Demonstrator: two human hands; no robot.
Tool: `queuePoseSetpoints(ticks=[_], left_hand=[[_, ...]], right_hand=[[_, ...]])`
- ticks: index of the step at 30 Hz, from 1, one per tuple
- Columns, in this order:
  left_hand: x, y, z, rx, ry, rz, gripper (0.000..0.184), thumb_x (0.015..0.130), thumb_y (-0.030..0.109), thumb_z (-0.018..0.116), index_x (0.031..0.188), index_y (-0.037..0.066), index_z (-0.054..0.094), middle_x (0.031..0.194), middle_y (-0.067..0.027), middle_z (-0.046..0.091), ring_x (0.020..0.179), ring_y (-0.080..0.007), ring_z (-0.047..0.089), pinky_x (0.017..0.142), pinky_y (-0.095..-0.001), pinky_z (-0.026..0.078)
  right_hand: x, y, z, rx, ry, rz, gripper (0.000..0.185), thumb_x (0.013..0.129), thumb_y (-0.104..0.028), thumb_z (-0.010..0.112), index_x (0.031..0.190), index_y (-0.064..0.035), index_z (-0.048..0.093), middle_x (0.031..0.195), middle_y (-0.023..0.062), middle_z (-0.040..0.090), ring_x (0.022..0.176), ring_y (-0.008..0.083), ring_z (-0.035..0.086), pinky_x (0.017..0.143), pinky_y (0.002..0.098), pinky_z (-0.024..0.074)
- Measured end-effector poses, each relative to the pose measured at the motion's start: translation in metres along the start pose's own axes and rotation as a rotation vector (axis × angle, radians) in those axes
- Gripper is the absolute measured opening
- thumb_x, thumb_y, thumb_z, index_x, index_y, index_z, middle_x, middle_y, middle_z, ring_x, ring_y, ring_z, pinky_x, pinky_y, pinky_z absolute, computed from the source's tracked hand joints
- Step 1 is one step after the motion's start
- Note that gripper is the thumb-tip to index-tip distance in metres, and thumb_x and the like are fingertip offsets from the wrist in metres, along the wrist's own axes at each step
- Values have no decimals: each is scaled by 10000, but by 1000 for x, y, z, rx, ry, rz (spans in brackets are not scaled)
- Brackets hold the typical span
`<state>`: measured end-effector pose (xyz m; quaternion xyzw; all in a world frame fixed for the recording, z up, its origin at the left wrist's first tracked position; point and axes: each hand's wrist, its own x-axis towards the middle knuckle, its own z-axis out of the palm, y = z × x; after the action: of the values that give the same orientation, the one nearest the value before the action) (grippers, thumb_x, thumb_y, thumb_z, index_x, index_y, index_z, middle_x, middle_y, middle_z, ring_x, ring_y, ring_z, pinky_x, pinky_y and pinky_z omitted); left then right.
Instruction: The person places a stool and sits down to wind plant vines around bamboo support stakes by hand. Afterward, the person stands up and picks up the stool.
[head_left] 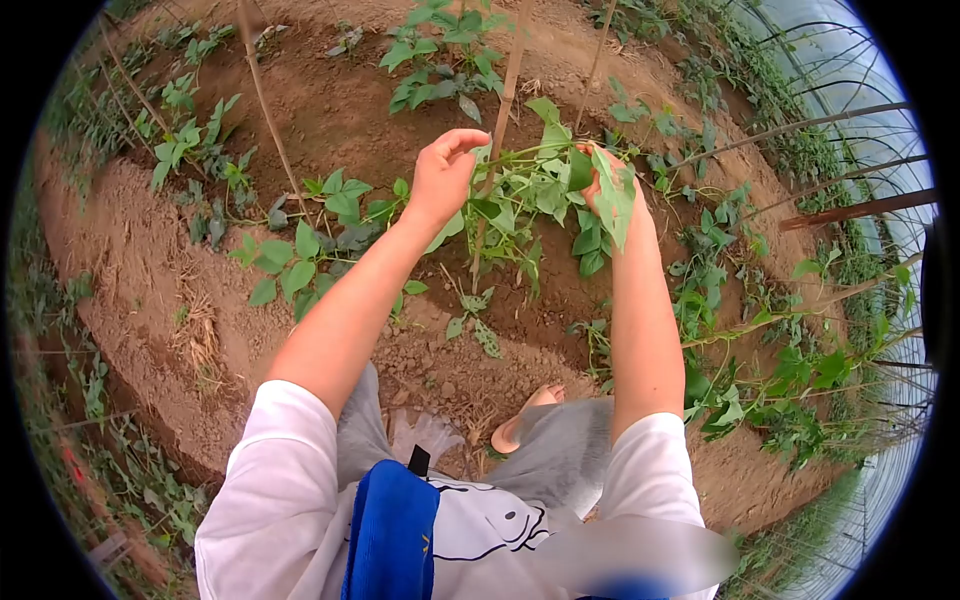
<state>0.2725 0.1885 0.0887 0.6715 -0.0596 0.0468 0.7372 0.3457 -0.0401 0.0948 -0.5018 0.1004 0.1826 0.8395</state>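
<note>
My right hand (603,182) is closed on a leafy green bean vine (545,152), and a large leaf (618,200) hangs over its fingers. The vine stretches left across a thin wooden stake (511,85). Just left of that stake, my left hand (443,178) is raised with fingers loosely curved and a gap between thumb and index finger; nothing shows in its grasp. Below and between the hands is the plant's bushy foliage (515,205), standing in brown soil. The right fingertips are partly hidden by leaves.
Another thin stake (268,110) rises at the left. Bean plants (290,265) grow at left and another plant (445,55) stands farther back. Slanted poles (860,207) and foliage fill the right, beside a plastic greenhouse wall (885,90). My foot (525,415) is on the soil below.
</note>
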Motion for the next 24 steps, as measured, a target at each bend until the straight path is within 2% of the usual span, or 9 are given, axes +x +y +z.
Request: queuePoseSetpoints(ticks=[1,3,5,9,11,15,17,22,24], left_hand=[[2,-3,0,8,183,-46,299,732,-15,405,1008,19,515,1012,-59,528,967,-148,481,856,-278,345],[1,-12,4,48,166,-338,411,737,34,429,1147,31,394,1175,-99,411,1096,-184,379,897,-288,302],[-3,-17,9,36,91,-533,483,748,71,438,1213,34,313,1233,-112,344,1129,-204,336,919,-300,273],[-13,-15,24,29,34,-448,527,759,100,441,1248,33,255,1262,-115,302,1143,-221,313,930,-308,253],[-13,-24,25,124,-19,-347,541,757,110,453,1252,26,249,1263,-117,301,1137,-224,323,928,-307,258],[-10,-26,21,266,0,-284,458,769,148,505,1177,20,339,1188,-128,389,1057,-230,416,850,-323,361],[-11,-16,19,288,11,-302,437,772,155,510,1157,20,353,1166,-130,410,1035,-234,436,836,-325,373],[-10,-21,22,326,35,-272,427,782,182,506,1149,22,357,1140,-135,439,981,-226,476,813,-328,386],[-7,-23,21,254,112,-224,355,788,230,474,1065,13,432,964,-123,522,792,-204,515,715,-322,402]], right_hand=[[-4,-1,7,197,-28,6,170,835,-161,450,873,-21,538,791,59,579,656,116,546,596,262,481],[-4,-8,8,84,62,105,150,830,-154,457,872,-37,542,791,56,578,663,132,552,603,281,480],[13,-4,-12,36,-33,143,138,823,-145,470,861,-29,535,780,59,573,664,142,553,596,269,480],[19,-10,6,181,68,124,153,777,-177,551,843,-41,529,725,65,550,605,135,531,545,269,479],[29,-14,13,92,79,101,195,755,-211,578,846,-48,526,715,58,537,579,129,518,504,259,463],[29,-25,47,-19,135,163,265,728,-264,603,848,-44,519,683,22,523,509,91,454,425,216,375],[29,-27,48,-40,11,192,273,725,-266,606,841,-36,514,694,26,523,501,92,432,417,220,360],[5,-29,60,-18,56,90,214,754,-196,570,856,-27,484,736,64,525,611,145,512,486,252,435],[8,-27,53,15,-29,81,195,763,-162,554,867,-20,469,777,87,522,678,182,535,560,276,475]])
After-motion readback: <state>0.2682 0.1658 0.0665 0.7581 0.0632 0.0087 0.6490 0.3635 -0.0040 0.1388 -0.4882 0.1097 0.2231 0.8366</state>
